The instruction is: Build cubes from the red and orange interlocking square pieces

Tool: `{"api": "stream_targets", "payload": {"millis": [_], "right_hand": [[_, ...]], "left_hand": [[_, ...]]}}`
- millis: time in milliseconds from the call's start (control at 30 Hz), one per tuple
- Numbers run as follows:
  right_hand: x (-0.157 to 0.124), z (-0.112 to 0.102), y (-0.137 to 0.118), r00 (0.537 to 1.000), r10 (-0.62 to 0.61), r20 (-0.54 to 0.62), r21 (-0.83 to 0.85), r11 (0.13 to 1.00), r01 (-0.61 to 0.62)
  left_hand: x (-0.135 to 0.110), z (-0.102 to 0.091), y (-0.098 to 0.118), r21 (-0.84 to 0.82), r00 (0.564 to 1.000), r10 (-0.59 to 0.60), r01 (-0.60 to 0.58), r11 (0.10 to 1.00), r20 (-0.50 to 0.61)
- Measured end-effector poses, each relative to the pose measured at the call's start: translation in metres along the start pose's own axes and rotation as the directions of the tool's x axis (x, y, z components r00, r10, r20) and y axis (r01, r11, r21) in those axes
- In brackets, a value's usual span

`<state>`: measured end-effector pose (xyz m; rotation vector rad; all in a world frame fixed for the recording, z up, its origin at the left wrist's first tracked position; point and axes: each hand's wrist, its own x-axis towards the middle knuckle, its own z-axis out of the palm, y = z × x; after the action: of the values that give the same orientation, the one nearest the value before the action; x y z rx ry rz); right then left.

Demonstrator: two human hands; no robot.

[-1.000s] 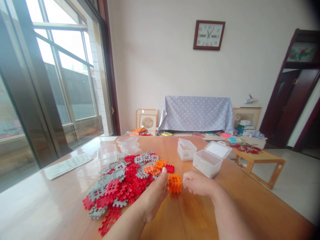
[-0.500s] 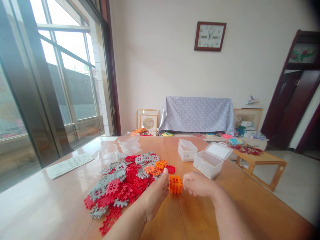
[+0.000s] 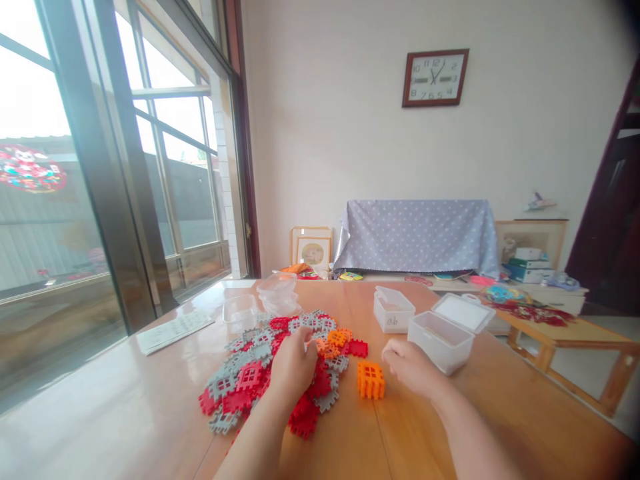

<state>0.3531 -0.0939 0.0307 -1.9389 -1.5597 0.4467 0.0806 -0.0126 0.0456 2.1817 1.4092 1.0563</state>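
Observation:
A heap of flat grid-shaped tiles [image 3: 260,370] in red, grey and orange lies on the wooden table [image 3: 150,420]. My left hand [image 3: 294,363] rests on the heap with its fingers curled over tiles near an orange piece [image 3: 327,348]. An orange cube [image 3: 371,379] built from such tiles stands alone on the table right of the heap. My right hand [image 3: 411,365] lies just right of the cube, fingers loosely curled, not touching it.
Two white lidded boxes [image 3: 444,340] [image 3: 393,311] stand open behind my right hand. Clear plastic tubs [image 3: 240,311] and a printed sheet [image 3: 173,330] lie at the left. A low wooden table [image 3: 565,333] and a cloth-covered cabinet [image 3: 417,233] stand behind.
My left hand let go of the orange cube and moved left onto the tile heap. My right hand drew slightly away from the cube. The camera turned left.

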Motion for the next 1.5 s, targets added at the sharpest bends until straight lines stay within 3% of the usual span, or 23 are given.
{"api": "stream_targets", "payload": {"millis": [100,200,333,467,667,833,967,1067,1200,1333,1500], "right_hand": [[-0.001,0.002,-0.002,0.999,-0.014,-0.031,0.019,1.000,0.015],[-0.001,0.003,-0.003,0.998,-0.040,-0.054,0.042,0.998,0.043],[0.001,0.003,-0.004,0.997,-0.034,-0.070,0.050,0.998,0.038],[0.004,0.004,-0.002,0.995,-0.065,-0.078,0.062,0.996,0.070],[0.004,0.002,-0.005,0.991,-0.077,-0.108,0.101,0.991,0.088],[0.001,0.002,-0.012,0.987,-0.087,-0.135,0.106,0.989,0.102],[-0.002,0.001,-0.018,0.981,-0.109,-0.160,0.120,0.984,0.129],[-0.004,0.000,-0.024,0.974,-0.117,-0.192,0.140,0.979,0.145],[-0.009,0.002,-0.036,0.973,-0.112,-0.201,0.281,0.945,0.167],[-0.017,0.007,-0.052,0.979,-0.115,-0.171,0.476,0.860,0.184],[-0.024,0.008,-0.064,0.969,-0.183,-0.168,0.545,0.801,0.245]], "left_hand": [[-0.005,0.010,-0.002,0.218,0.991,0.071,-0.094,0.971,0.111],[-0.008,0.019,-0.002,0.289,0.984,0.073,-0.119,0.950,0.165],[-0.008,0.022,0.000,0.352,0.983,0.063,-0.120,0.928,0.170],[-0.007,0.016,0.004,0.397,0.991,0.082,-0.118,0.910,0.106],[-0.005,0.006,0.012,0.300,0.993,0.120,-0.110,0.948,-0.018],[0.001,0.003,0.011,0.176,0.994,0.037,-0.019,0.984,-0.100],[0.009,0.001,0.006,-0.073,0.988,-0.013,0.002,0.997,-0.151],[0.011,0.000,0.009,-0.412,0.993,-0.105,0.077,0.908,-0.046],[0.003,0.000,0.025,-0.748,0.980,-0.109,0.196,0.634,0.165],[-0.011,0.004,0.043,-0.834,0.939,-0.027,0.316,0.452,0.342],[-0.026,0.009,0.059,-0.829,0.900,0.016,0.394,0.397,0.435]]}}
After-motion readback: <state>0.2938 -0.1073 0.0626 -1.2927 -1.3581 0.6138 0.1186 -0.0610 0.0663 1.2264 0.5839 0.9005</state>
